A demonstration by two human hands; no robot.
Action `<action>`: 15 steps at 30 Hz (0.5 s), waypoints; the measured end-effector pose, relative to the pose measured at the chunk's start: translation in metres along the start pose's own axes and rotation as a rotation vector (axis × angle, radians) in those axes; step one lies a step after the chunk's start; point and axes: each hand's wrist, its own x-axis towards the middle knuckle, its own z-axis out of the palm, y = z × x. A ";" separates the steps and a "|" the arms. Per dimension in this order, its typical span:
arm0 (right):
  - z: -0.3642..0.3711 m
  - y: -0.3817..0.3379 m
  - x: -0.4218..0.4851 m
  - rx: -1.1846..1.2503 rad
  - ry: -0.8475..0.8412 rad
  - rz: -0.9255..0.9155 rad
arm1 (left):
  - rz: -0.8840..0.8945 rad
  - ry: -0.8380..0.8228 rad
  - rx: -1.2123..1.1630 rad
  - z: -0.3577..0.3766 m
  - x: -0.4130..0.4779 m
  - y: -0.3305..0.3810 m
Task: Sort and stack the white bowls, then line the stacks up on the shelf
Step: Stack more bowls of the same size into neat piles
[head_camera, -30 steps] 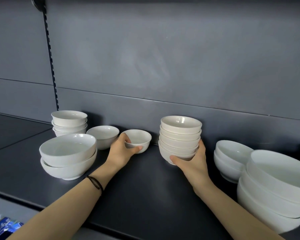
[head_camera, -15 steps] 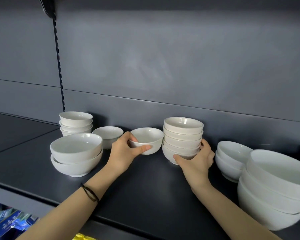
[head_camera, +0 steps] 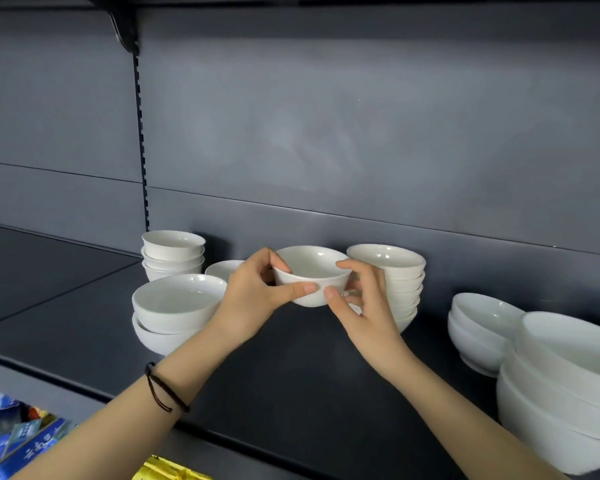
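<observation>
Small white bowl [head_camera: 310, 275] hangs clear of the shelf [head_camera: 291, 382], upright and level, caught between the two grips. The left grip [head_camera: 253, 296] pinches its left side, thumb laid along the near wall and fingers hooked over the far rim. The right grip [head_camera: 368, 313] pinches the right side the same way, thumb beside the left thumb and forefinger on the rim. Two holds on so light a piece look meant to keep it level and steady it for a quiet landing.

Just beyond the right grip stands a tall stack [head_camera: 388, 268] of bowls of much the same width, its top rim about level with the held bowl. That match in size and height suggests the bowl is meant to go on top of it. The right grip is placed to guide it in.

Behind the left grip a single bowl [head_camera: 222, 268] sits alone, probably next to be sorted. Farther left of that grip are a stack of three narrow bowls [head_camera: 173, 252] at the back wall and two wide bowls [head_camera: 179, 301] nested nearer the shelf edge. Well to the right of the right grip lie a low pair [head_camera: 482, 317] and a big stack [head_camera: 568, 375], which are apart and not yet in one line.
</observation>
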 end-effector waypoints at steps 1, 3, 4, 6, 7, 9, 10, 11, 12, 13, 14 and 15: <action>0.003 -0.004 0.005 0.032 -0.005 -0.003 | 0.009 0.012 -0.008 -0.005 0.002 0.005; 0.011 -0.013 0.016 0.102 -0.014 -0.011 | 0.027 0.037 -0.028 -0.017 0.009 0.016; 0.017 -0.018 0.022 0.143 -0.023 -0.009 | 0.040 0.046 -0.047 -0.024 0.013 0.021; 0.029 -0.029 0.034 0.216 -0.020 0.001 | 0.056 0.051 -0.058 -0.039 0.022 0.031; 0.036 -0.034 0.039 0.243 -0.004 0.002 | 0.065 0.051 -0.069 -0.047 0.027 0.035; 0.052 -0.039 0.049 0.294 0.033 0.013 | 0.062 0.045 -0.113 -0.062 0.038 0.040; 0.060 -0.040 0.054 0.318 0.044 0.024 | 0.041 0.034 -0.123 -0.071 0.044 0.040; 0.068 -0.041 0.057 0.338 0.051 0.037 | 0.015 0.018 -0.118 -0.080 0.050 0.042; 0.076 -0.040 0.061 0.353 0.054 0.053 | -0.004 -0.002 -0.104 -0.089 0.058 0.040; 0.083 -0.038 0.065 0.367 0.055 0.071 | -0.021 -0.025 -0.090 -0.097 0.064 0.039; 0.090 -0.036 0.069 0.382 0.056 0.089 | -0.037 -0.051 -0.075 -0.105 0.070 0.036; 0.095 -0.033 0.073 0.394 0.055 0.103 | -0.060 -0.075 -0.063 -0.112 0.075 0.032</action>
